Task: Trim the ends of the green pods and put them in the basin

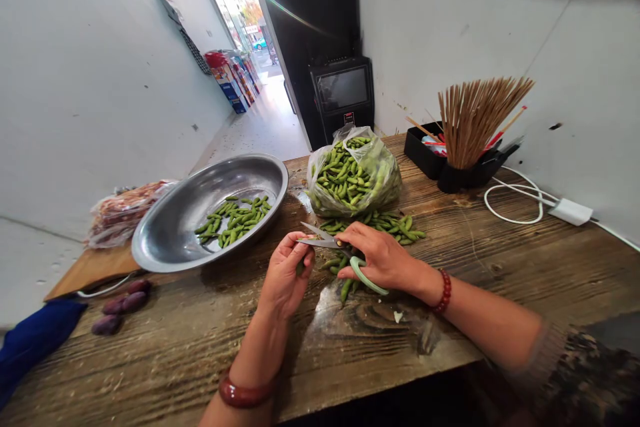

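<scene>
My right hand (377, 257) grips scissors (369, 277) with pale green handles, their blades parted and pointing left. Pinched in the fingers of my left hand (287, 273) is a green soybean pod (300, 267), mostly hidden by the fingers, close to the blade tips. Loose soybean pods (400, 227) lie on the table behind and beneath my right hand. Just beyond them stands an open clear plastic bag (383, 180) full of pods. To the left, a large oval metal basin (170, 227) has a layer of pods at its bottom.
Purple-red oval items (134, 300) and blue cloth (40, 340) lie at left, near a wooden board (85, 270) with a plastic-wrapped bundle (127, 213). At right are a black holder of wooden sticks (477, 123), a white cable (540, 203) and an adapter (571, 211).
</scene>
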The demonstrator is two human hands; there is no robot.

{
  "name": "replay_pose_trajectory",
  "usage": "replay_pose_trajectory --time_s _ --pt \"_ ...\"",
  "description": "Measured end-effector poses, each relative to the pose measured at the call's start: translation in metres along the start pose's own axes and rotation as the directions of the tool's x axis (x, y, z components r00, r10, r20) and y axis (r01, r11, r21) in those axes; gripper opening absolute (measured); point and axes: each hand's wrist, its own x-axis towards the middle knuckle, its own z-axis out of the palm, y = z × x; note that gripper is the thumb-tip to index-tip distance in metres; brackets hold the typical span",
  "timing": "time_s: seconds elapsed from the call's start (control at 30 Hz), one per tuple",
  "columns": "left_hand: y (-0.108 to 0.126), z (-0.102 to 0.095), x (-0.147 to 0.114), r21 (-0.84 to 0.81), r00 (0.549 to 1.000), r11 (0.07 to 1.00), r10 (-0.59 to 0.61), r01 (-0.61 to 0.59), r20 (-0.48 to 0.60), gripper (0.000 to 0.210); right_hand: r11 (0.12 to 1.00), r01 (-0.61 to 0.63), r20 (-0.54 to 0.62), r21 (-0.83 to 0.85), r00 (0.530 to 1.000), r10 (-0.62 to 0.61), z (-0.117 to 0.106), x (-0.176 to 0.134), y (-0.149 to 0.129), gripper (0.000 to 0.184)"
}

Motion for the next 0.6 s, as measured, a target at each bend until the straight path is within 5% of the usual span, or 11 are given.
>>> replay_pose_trajectory --time_s 0.6 --pt "-0.0058 -0.0003 0.0009 -0.015 0.998 0.999 -0.036 0.037 0.047 0.028 0.998 0.009 -0.005 -0.055 1.000 -0.010 -0.0017 0.0022 -0.0028 0.055"
